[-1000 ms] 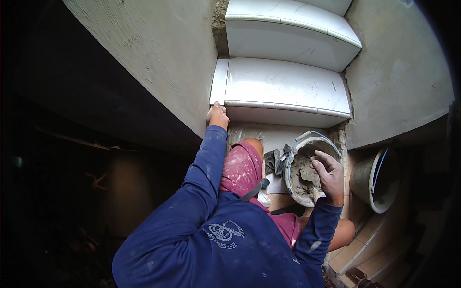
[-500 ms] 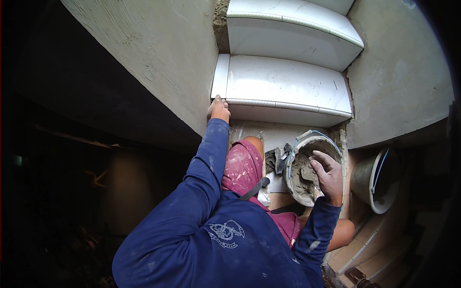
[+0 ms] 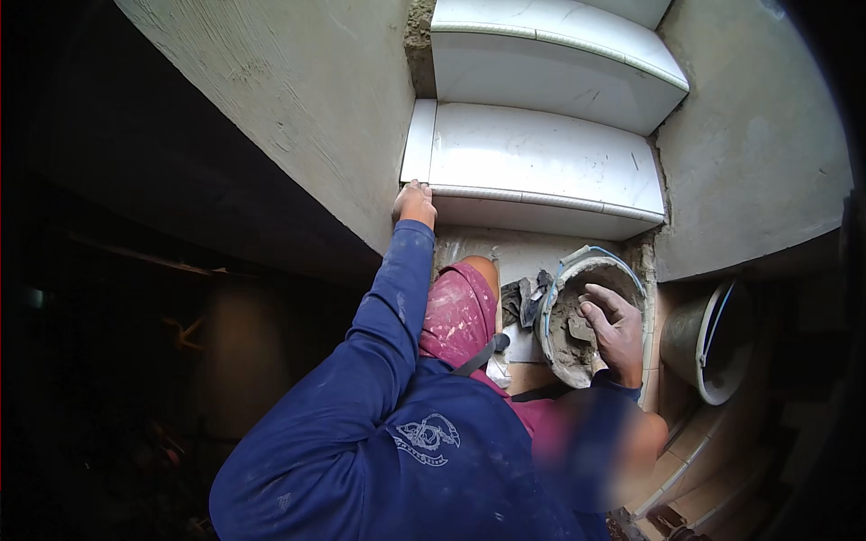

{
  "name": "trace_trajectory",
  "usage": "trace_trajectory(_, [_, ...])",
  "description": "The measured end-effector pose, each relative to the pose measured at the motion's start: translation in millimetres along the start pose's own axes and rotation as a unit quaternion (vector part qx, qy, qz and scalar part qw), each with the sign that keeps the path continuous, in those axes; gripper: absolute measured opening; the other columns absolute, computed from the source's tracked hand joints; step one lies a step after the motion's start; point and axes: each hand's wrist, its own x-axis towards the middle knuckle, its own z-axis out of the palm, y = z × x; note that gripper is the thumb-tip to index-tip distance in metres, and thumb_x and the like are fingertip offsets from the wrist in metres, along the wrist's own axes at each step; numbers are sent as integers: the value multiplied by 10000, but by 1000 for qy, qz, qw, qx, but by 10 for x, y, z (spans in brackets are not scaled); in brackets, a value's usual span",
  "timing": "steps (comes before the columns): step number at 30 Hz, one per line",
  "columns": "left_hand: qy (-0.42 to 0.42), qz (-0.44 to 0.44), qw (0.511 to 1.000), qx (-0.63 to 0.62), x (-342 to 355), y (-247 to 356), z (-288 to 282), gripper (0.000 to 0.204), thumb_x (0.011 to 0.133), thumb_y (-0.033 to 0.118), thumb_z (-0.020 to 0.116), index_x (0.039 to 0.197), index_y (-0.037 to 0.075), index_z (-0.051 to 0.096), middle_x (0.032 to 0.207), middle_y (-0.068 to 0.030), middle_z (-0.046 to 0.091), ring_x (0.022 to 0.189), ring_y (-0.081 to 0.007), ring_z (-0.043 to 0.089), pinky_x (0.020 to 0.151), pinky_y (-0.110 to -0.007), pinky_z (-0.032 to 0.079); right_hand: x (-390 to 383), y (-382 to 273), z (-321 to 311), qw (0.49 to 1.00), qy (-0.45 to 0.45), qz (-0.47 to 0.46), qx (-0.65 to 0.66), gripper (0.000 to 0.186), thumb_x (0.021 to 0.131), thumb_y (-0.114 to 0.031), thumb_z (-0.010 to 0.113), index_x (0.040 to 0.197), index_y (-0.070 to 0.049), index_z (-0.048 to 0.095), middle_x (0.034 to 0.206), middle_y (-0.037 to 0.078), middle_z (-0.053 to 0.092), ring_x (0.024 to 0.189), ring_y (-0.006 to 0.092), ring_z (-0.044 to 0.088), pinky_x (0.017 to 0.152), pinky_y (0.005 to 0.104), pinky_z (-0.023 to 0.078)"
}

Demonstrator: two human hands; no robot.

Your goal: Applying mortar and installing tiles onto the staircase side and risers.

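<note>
My left hand (image 3: 415,203) grips the front of a narrow white tile strip (image 3: 419,140) at the left end of the white tiled step (image 3: 541,149), beside the plastered wall. Its fingers are together over the front edge. My right hand (image 3: 612,323) hangs over a mortar-crusted bucket (image 3: 557,347) with a blue handle; thumb and fingers are curved and apart, with nothing visible between them. In the bucket, a trowel (image 3: 581,330) lies in grey mortar below that hand.
A plastered wall (image 3: 289,108) rises at left over a dark area; another (image 3: 749,162) curves at right. More white steps (image 3: 550,72) climb ahead. A second bucket (image 3: 699,343) lies tilted at right above tiled lower steps (image 3: 677,460). Crumpled dark material (image 3: 528,298) sits beside the mortar bucket.
My left hand and the narrow tile strip have moved slightly away from me, along the wall. My right hand has barely moved. The view has shifted slightly.
</note>
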Motion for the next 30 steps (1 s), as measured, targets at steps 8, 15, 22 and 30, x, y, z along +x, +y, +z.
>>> trace_trajectory(8, [-3, 6, 1000, 7, -21, 15, 28, 232, 935, 36, 532, 1153, -43, 551, 1095, -145, 596, 945, -239, 623, 783, -289, 538, 15, -24, 33, 1000, -9, 0, -5, 315, 835, -106, 669, 1117, 34, 641, 943, 114, 691, 855, 146, 632, 784, 270, 490])
trace_trajectory(15, [45, -24, 998, 46, 169, -36, 110, 263, 850, 107, 615, 1080, -17, 583, 1088, -133, 622, 899, -235, 646, 719, -306, 530, 27, -10, 33, 1000, -5, 4, -8, 310, 833, -104, 669, 1109, 34, 643, 930, 111, 690, 843, 144, 628, 774, 269, 488])
trace_trajectory(22, [28, -37, 991, 124, 96, -43, 11, 329, 847, 214, 591, 1050, -42, 555, 1139, -161, 629, 891, -230, 661, 678, -312, 527, 21, -47, 25, 1000, 0, 5, -18, 308, 831, -102, 672, 1105, 35, 644, 922, 110, 691, 840, 144, 628, 775, 270, 487])
trace_trajectory(30, [19, -2, 985, 169, -9, 57, -45, 230, 906, 196, 574, 941, -30, 598, 924, -173, 687, 547, -175, 602, 419, -281, 440, 64, -27, 44, 999, -24, -19, -31, 305, 856, -93, 654, 1133, 32, 632, 954, 99, 685, 869, 135, 626, 794, 265, 499])
